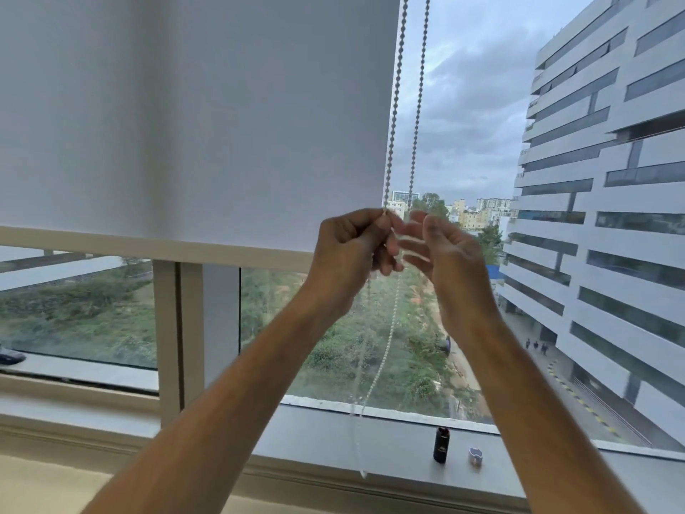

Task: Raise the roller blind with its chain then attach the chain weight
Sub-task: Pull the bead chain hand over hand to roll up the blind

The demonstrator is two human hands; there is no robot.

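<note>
Chain (393, 116) of white beads hangs in two strands beside the right edge of the roller blind, and both hands meet it at mid-height. Nearest the camera, two bare forearms rise from the bottom edge toward the window. Beyond them, on the grey window sill (333, 435), stand a small dark cylinder (441, 444) and, just right of it, a small pale round piece (475, 456); which of these is the chain weight cannot be told. The lower loop of the chain falls slack below the hands, blurred, down to the sill's near edge. The left hand (344, 254) has its fingers (374, 226) curled and pinches the left strand at its top. The right hand (443, 246) is beside it, palm turned toward the left hand, fingers spread and loosely bent; blur hides whether they hold the right strand. Farther on, the roller blind (192, 116) covers the upper left of the window, its bottom bar (148, 244) partway up the glass. Outside lie green ground, a tall pale building (600, 187) on the right and a cloudy sky.
</note>
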